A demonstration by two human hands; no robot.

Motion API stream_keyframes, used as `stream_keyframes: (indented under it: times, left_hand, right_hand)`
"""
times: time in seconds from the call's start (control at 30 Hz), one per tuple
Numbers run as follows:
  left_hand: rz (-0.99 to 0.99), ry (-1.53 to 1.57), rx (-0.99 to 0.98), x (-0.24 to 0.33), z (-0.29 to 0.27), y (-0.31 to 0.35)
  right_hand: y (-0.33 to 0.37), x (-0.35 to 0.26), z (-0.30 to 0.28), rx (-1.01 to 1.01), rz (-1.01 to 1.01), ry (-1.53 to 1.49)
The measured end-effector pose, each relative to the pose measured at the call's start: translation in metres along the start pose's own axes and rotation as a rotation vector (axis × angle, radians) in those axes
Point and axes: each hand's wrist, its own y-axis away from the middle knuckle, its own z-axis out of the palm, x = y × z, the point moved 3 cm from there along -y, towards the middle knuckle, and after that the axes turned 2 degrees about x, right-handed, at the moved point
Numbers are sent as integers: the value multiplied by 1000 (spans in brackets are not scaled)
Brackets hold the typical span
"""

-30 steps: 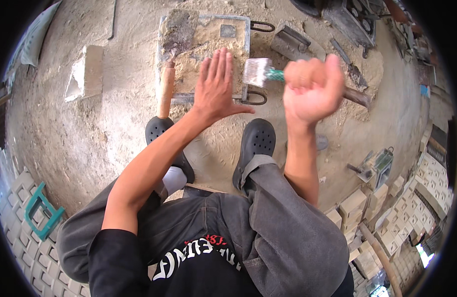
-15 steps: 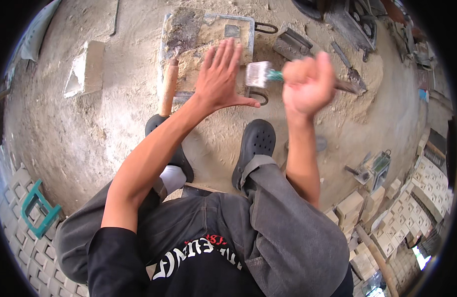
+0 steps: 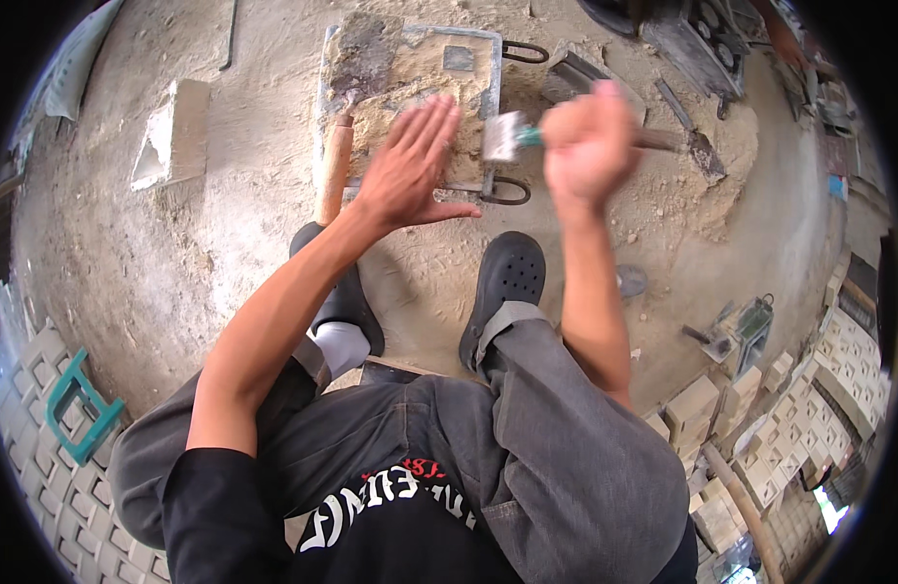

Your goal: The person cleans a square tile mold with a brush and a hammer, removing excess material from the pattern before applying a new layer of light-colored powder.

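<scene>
A rectangular metal mould with loop handles on its right side lies on the floor, packed with sandy tan mix. My left hand, fingers stretched out, is flat over the near part of this mix. Beside it a trowel lies across the mould's left side, wooden handle toward me and blade crusted with mix. My right hand, blurred by motion, is closed round a brush-like tool with a flat whitish head, green neck and brown handle. The tool's head hangs by the mould's right edge.
To the left stands a pale block. A metal box-shaped piece and a second trowel lie to the right amid loose sand. Cast blocks are stacked at the lower right; a teal frame rests on stacked blocks at the left.
My left hand has slid a little left and toward me over the mould. My right hand has shifted slightly left, and the tool it holds has tilted.
</scene>
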Motion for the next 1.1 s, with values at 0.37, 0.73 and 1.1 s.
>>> stream_keyframes:
  times: [0.37,0.73,1.1]
  left_hand:
    - [-278,-82,55,22,7,-8]
    - [-257,-48,28,24,10,-7]
    - [-263,-76,47,14,7,-6]
  right_hand:
    - [11,-12,12,-90,-83,67]
    - [5,-41,20,-117,-98,12]
    - [21,7,15,-172,-77,163]
